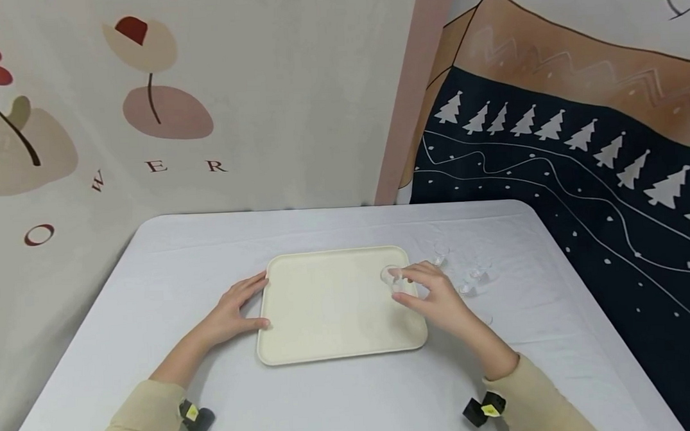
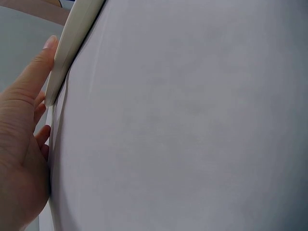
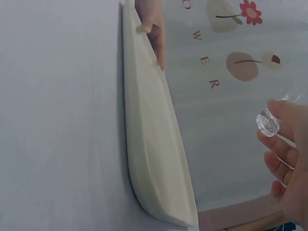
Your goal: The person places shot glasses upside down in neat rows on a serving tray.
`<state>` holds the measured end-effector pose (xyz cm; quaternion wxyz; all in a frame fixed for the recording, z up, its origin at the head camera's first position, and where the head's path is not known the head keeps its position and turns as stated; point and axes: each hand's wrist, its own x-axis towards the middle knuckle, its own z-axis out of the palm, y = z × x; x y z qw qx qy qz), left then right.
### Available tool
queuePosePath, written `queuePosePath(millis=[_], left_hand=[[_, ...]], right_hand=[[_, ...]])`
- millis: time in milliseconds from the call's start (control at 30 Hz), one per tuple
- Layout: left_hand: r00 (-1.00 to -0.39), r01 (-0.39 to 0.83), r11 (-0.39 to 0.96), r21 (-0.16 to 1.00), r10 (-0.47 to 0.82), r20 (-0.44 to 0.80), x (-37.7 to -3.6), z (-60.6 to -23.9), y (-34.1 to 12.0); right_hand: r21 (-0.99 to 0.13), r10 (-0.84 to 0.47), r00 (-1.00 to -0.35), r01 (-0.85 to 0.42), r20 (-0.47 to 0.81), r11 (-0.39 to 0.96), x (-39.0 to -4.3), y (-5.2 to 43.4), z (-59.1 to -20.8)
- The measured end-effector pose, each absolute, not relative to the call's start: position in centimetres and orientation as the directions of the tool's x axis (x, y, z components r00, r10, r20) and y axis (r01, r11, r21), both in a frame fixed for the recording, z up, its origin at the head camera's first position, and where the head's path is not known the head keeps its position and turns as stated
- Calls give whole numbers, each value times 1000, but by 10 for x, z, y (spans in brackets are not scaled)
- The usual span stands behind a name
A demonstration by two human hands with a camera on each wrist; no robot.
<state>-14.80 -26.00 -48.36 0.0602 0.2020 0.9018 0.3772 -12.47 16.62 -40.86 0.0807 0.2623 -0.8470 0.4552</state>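
Wrist-worn cameras, black with yellow tags (image 1: pixel 485 410), sit lowest in the head view, one on each cream sleeve.

Left hand (image 1: pixel 233 309): flat on the white tablecloth (image 1: pixel 341 402), fingers straight and relaxed, fingertips and thumb touching the left rim of the tray; holds nothing.

Tray (image 1: pixel 331 306): cream, rectangular, rounded corners, lying flat at the middle of the table, nothing resting on it.

Right hand (image 1: pixel 435 298): raised over the tray's right edge, thumb and fingers pinching a small clear glass cup (image 1: pixel 391 276); the right wrist view shows the cup's round base (image 3: pixel 267 122) between the fingertips.

Further clear glass cups (image 1: pixel 469 277): loose cluster on the cloth just right of the tray, count unclear.

Backdrop: flower-print wall hanging (image 1: pixel 144 108) left, dark tree-pattern hanging (image 1: pixel 581 186) right.
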Motion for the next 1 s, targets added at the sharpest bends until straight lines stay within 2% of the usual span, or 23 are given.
queuePosePath(millis=[300, 533, 1000], left_hand=[[-908, 339, 634, 695, 413, 65, -148, -485, -260], [-914, 312, 643, 700, 403, 38, -148, -484, -260], [-921, 291, 652, 700, 389, 21, -148, -482, -259]], right_hand=[[-658, -475, -802, -581, 362, 479, -133, 142, -417], [-617, -531, -736, -661, 421, 427, -141, 124, -415], [-690, -551, -740, -628, 386, 360, -160, 73, -420]])
